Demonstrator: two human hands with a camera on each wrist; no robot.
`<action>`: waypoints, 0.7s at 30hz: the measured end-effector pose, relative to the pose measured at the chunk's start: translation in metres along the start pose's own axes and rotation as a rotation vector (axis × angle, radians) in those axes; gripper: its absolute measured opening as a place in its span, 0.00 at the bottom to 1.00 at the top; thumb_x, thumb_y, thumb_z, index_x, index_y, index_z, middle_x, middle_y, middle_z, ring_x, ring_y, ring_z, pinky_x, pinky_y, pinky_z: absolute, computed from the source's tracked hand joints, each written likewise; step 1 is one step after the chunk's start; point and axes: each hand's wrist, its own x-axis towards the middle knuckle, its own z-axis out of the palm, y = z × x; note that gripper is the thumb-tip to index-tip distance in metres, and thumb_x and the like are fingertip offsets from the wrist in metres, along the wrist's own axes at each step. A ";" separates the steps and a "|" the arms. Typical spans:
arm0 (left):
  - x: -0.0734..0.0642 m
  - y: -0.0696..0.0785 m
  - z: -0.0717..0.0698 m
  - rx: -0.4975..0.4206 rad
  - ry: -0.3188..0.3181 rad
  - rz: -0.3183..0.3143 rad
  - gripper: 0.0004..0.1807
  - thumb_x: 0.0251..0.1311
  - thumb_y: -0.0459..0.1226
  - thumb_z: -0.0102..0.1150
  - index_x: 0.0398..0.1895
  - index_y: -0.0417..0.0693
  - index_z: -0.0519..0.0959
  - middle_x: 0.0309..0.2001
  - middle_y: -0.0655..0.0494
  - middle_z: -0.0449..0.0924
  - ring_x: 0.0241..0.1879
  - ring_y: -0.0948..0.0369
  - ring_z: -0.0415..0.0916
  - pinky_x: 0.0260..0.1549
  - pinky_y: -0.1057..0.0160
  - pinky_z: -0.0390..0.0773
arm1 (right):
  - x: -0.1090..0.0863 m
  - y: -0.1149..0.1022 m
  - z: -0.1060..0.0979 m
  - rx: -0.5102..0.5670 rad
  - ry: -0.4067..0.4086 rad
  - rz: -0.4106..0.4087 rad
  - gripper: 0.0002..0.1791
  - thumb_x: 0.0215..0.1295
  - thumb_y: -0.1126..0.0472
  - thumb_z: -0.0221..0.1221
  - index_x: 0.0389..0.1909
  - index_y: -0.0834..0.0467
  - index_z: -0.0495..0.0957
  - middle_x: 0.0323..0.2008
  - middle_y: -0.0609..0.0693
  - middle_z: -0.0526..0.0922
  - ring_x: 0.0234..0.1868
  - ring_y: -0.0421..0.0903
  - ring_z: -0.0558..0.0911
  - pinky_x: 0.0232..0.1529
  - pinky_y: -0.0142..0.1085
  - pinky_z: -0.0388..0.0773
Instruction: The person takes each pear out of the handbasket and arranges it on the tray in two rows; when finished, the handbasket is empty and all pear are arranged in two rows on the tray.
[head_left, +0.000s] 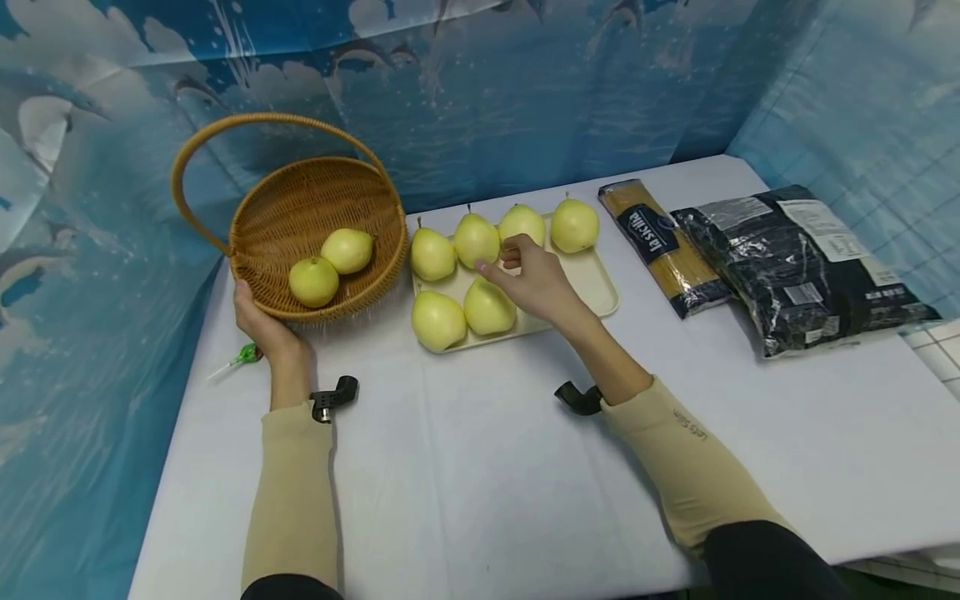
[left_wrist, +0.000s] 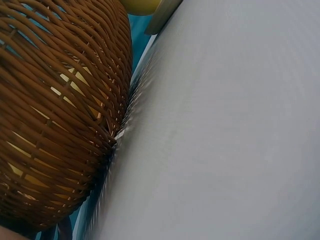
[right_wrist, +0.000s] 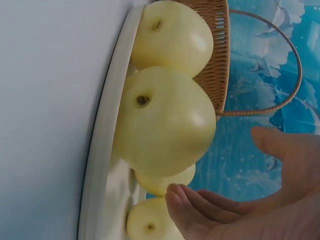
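Note:
Two yellow-green pears (head_left: 348, 251) lie inside the brown wicker basket (head_left: 315, 187), which leans with its opening toward me. My left hand (head_left: 270, 333) holds the basket's lower left side; most of its fingers are hidden. In the left wrist view the woven wall (left_wrist: 65, 115) fills the left side. Several more pears (head_left: 437, 320) sit on a cream rectangular tray (head_left: 600, 287) to the basket's right. Over the tray hovers my right hand (head_left: 536, 279), thumb and bent fingers apart with nothing between them. The right wrist view shows it beside the nearest pears (right_wrist: 165, 120).
A pasta packet (head_left: 663, 246) and a black plastic package (head_left: 802, 267) lie right of the tray. A green-topped lollipop (head_left: 243, 356) lies left of my left wrist. Blue printed cloth (head_left: 525, 108) hangs behind the white-covered table (head_left: 480, 467).

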 end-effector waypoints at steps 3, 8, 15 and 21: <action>0.000 0.000 -0.001 0.007 -0.003 0.000 0.24 0.76 0.48 0.47 0.71 0.59 0.78 0.72 0.58 0.75 0.73 0.61 0.70 0.73 0.67 0.68 | -0.003 -0.005 0.004 0.001 0.024 -0.030 0.43 0.75 0.39 0.60 0.76 0.65 0.63 0.71 0.63 0.73 0.72 0.58 0.74 0.71 0.53 0.75; 0.002 -0.002 -0.001 0.002 0.012 -0.001 0.23 0.76 0.47 0.47 0.70 0.61 0.79 0.72 0.60 0.75 0.72 0.64 0.71 0.72 0.69 0.68 | -0.007 -0.019 0.012 0.008 0.037 -0.081 0.43 0.74 0.39 0.61 0.77 0.63 0.62 0.73 0.61 0.72 0.73 0.58 0.73 0.70 0.52 0.75; 0.004 -0.005 -0.002 0.045 0.038 0.020 0.25 0.74 0.48 0.48 0.70 0.59 0.78 0.71 0.60 0.76 0.71 0.64 0.71 0.71 0.70 0.68 | 0.002 -0.046 0.025 0.102 0.014 -0.184 0.36 0.75 0.46 0.63 0.74 0.61 0.68 0.71 0.59 0.74 0.71 0.53 0.76 0.70 0.46 0.77; 0.006 -0.006 -0.004 0.061 0.024 0.030 0.26 0.75 0.49 0.46 0.72 0.58 0.77 0.72 0.59 0.75 0.72 0.63 0.71 0.73 0.69 0.67 | 0.011 -0.076 0.052 0.111 -0.025 -0.254 0.34 0.75 0.49 0.64 0.74 0.59 0.69 0.71 0.57 0.76 0.72 0.51 0.75 0.71 0.42 0.76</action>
